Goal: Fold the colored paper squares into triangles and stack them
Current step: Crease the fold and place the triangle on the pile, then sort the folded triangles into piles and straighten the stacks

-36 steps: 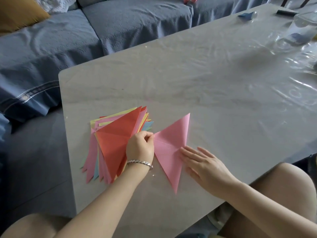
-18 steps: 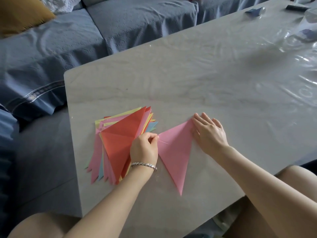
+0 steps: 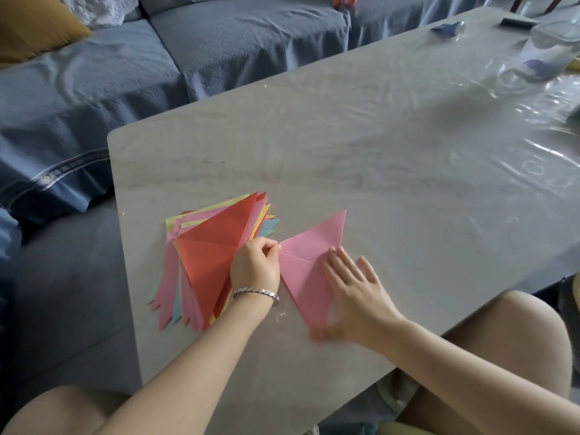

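Observation:
A pink paper folded into a triangle (image 3: 309, 255) lies flat on the grey table (image 3: 376, 171), near its front left. My left hand (image 3: 255, 266), with a bracelet on the wrist, pinches the triangle's left corner with curled fingers. My right hand (image 3: 354, 293) lies flat on the triangle's right part, fingers straight and spread, covering the near tip. Left of my left hand sits a fanned stack of folded triangles (image 3: 207, 255), red on top, with pink, yellow and blue edges showing beneath.
A blue sofa (image 3: 219, 48) runs along the table's far and left sides, with a mustard cushion (image 3: 31, 29) at top left. A clear plastic container (image 3: 549, 48), a small blue paper piece (image 3: 445, 28) and a dark object (image 3: 516, 22) sit at the table's far right.
My right hand slid from the triangle's near edge up to its far tip, then back down toward its near tip. My left hand kept pinching the left corner. The stack stayed put.

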A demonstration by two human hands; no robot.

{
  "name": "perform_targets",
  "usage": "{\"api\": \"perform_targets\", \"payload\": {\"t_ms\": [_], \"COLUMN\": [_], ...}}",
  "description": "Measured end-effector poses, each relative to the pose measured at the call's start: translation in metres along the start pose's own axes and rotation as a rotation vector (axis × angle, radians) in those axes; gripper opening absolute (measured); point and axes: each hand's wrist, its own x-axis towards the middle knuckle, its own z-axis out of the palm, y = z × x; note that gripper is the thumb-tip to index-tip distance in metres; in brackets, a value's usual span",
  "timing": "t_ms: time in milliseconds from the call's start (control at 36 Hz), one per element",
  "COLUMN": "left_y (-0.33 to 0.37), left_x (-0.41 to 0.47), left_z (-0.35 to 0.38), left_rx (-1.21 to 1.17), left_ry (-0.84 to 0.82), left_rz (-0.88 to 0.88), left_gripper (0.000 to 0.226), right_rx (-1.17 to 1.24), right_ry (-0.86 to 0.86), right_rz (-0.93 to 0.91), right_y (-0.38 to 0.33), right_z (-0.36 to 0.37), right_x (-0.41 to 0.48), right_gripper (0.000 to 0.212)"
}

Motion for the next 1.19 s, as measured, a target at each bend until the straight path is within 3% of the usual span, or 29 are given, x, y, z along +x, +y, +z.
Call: {"api": "perform_targets", "payload": {"t_ms": [56,167,306,389,500,611,722,833,1000,1194], "left_y": [-0.001,0.003,0.033,0.055,0.063,0.041,-0.008,-0.039,-0.042,-0.051], "left_x": [0.001,0.01,0.04,0.055,0.062,0.033,-0.016,-0.031,-0.032,-0.035], "left_z": [0.001,0.001,-0.002,0.002,0.012,0.022,0.029,0.03,0.019,0.017], "left_rx": [0.002,-0.023,0.037,0.05,0.166,0.14,0.317,0.53,0.645,0.679], "left_ry": [-0.003,-0.082,-0.269,-0.31,-0.227,-0.076,-0.157,-0.231,-0.359,-0.294], "left_rz": [0.006,0.079,0.325,0.442,0.61,0.66,0.749,0.682,0.528,0.474], "left_gripper": [0.009,0.006,0.006,0.007,0.024,0.039,0.044,0.048,0.061,0.066], "right_rx": [-0.02,0.152,0.347,0.339,0.217,0.067,0.071,-0.008,-0.087,-0.159], "right_ry": [0.016,-0.14,0.191,0.235,0.141,0.173,0.234,0.173,0.077,0.081], "right_rz": [-0.057,-0.151,-0.114,-0.076,-0.077,-0.05,-0.031,-0.07,-0.033,0.112], "right_y": [-0.006,-0.001,0.032,0.039,0.035,0.026,0.015,0.004,0.007,0.038], "right_z": [-0.001,-0.009,-0.022,-0.028,-0.022,-0.011,0.002,0.011,0.008,-0.001], "right_x": [-0.008,-0.02,-0.016,-0.013,-0.006,0.001,0.01,0.021,0.016,-0.003], "right_gripper": [0.135,0.125,0.085,0.089,0.096,0.076,0.053,0.061,0.07,0.074]}}
